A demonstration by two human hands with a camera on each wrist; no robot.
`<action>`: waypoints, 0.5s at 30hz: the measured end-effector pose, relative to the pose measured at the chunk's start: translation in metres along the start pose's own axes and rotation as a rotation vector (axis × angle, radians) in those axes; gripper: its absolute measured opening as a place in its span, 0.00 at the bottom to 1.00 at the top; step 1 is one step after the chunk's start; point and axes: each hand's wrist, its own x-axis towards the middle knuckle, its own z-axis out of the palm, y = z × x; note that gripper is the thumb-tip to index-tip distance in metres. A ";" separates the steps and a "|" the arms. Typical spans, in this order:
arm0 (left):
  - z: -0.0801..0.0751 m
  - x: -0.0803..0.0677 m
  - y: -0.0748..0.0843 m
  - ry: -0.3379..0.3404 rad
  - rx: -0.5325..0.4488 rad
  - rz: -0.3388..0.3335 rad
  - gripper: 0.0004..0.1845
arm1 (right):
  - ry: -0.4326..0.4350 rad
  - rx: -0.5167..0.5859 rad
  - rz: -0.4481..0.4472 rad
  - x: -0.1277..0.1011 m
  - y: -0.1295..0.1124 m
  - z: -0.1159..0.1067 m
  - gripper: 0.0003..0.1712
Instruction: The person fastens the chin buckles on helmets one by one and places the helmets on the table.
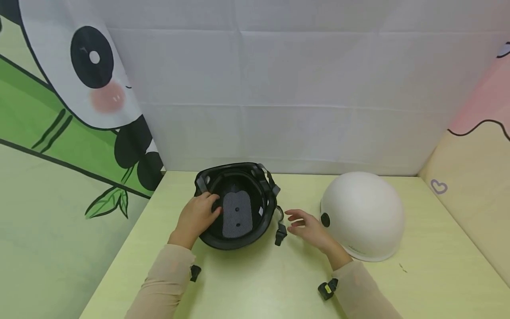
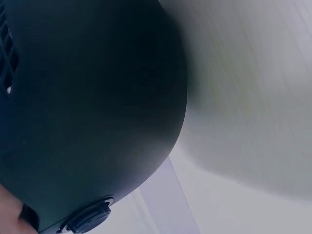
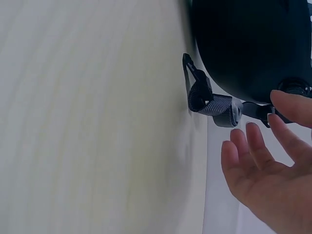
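A black helmet (image 1: 237, 207) lies upside down on the pale green table (image 1: 259, 283), its grey inner pad facing up. My left hand (image 1: 201, 209) grips its left rim, fingers and thumb curled over the edge; the left wrist view shows only the dark shell (image 2: 92, 107) and a round knob (image 2: 90, 219). A grey chin strap with a black buckle (image 1: 280, 233) trails off the helmet's right side. My right hand (image 1: 304, 221) hovers just right of that buckle, fingers straight and holding nothing. In the right wrist view its fingertips (image 3: 253, 146) sit close to the strap (image 3: 209, 102) without touching.
A white helmet (image 1: 362, 215) stands dome up just right of my right hand. A white backdrop closes the table's far edge, a panda cloth (image 1: 79, 110) the left side, a pink and cream cloth (image 1: 474, 177) the right.
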 end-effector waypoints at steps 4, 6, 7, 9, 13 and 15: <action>0.002 0.000 -0.001 0.008 0.000 0.006 0.18 | -0.020 -0.019 -0.002 0.011 0.018 0.004 0.26; 0.002 -0.001 -0.001 0.008 -0.003 0.006 0.18 | -0.030 -0.026 0.003 0.014 0.022 0.005 0.25; 0.001 -0.001 -0.001 0.007 -0.006 0.003 0.18 | -0.035 -0.033 0.004 0.015 0.024 0.006 0.25; 0.001 -0.002 -0.001 0.001 -0.013 -0.004 0.17 | -0.042 -0.046 0.000 0.015 0.025 0.008 0.24; 0.000 -0.003 -0.001 -0.027 -0.033 -0.036 0.14 | -0.052 -0.066 0.004 0.015 0.026 0.011 0.23; 0.000 -0.004 -0.002 -0.038 -0.041 -0.048 0.13 | -0.056 -0.065 0.013 0.014 0.027 0.012 0.24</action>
